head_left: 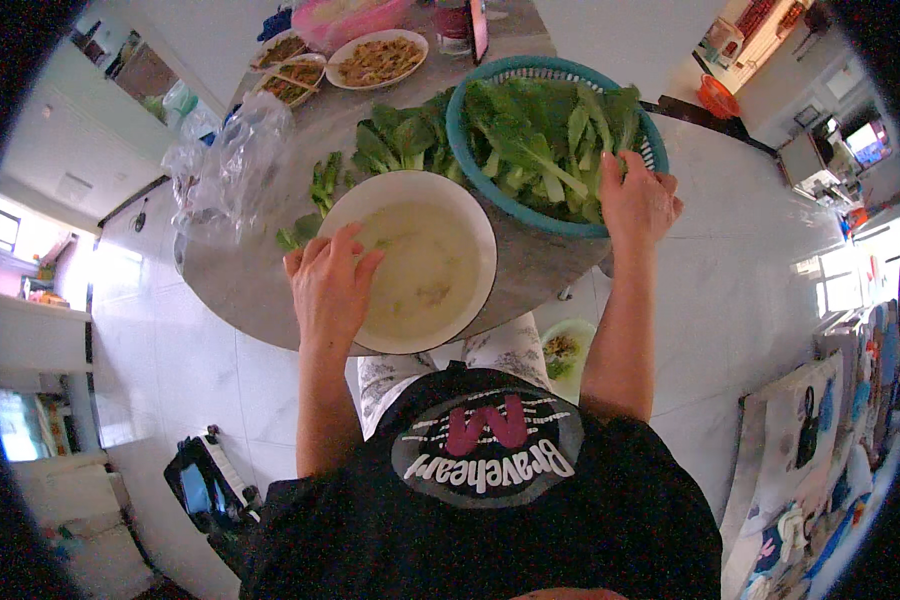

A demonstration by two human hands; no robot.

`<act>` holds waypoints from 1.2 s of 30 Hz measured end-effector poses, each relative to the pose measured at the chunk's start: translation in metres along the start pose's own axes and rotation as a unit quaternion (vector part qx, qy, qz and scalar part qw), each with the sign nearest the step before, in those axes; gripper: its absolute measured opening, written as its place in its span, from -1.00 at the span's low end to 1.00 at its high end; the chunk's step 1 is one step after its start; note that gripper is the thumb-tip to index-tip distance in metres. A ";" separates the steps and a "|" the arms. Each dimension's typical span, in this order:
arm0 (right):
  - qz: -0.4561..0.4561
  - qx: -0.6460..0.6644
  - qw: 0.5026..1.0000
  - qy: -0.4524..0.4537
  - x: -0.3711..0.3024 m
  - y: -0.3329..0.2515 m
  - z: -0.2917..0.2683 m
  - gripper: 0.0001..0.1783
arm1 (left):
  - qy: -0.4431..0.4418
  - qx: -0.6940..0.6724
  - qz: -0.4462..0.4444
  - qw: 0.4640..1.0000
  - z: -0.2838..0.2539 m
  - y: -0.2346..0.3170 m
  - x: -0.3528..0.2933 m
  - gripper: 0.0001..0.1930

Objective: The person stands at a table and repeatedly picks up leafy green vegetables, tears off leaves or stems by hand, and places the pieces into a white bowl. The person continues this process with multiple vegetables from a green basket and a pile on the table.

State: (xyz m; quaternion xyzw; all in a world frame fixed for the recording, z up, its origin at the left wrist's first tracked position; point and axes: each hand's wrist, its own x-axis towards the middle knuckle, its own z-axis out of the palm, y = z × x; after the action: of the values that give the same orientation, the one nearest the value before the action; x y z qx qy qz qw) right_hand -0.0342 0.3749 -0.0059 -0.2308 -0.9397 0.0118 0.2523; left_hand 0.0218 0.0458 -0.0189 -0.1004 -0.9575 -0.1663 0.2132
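Observation:
A wide white basin (427, 285) of cloudy water, with small bits floating in it, sits at the table's near edge. My left hand (328, 280) lies over its left rim, fingers bent and apart, with nothing visible in them. To the right stands a teal plastic basket (457, 150) heaped with leafy greens (542, 130). My right hand (638, 200) is at the basket's right side, fingers curled over the greens beside the rim; the undersides of the fingers are hidden. More loose greens (400, 140) lie on the tabletop behind the basin.
Crumpled clear plastic bags (235, 165) lie on the grey table (235, 275) at left. Plates of cooked food (378, 60) and a pink bowl (345, 22) stand at the back, near a phone (479, 30). Below the table, a pale green tub (570, 345) holds scraps.

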 end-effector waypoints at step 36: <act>-0.477 0.320 0.791 -0.210 -0.081 -0.103 -0.023 -0.79 | -0.146 -0.292 0.163 0.931 0.123 -0.104 0.134 -0.74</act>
State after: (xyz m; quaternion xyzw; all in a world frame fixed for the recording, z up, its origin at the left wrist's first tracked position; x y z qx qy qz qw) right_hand -0.0049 0.2453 -0.0092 0.3492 -0.9026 0.2379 0.0820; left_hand -0.1709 0.0105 -0.0930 -0.3361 -0.8576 -0.3851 0.0566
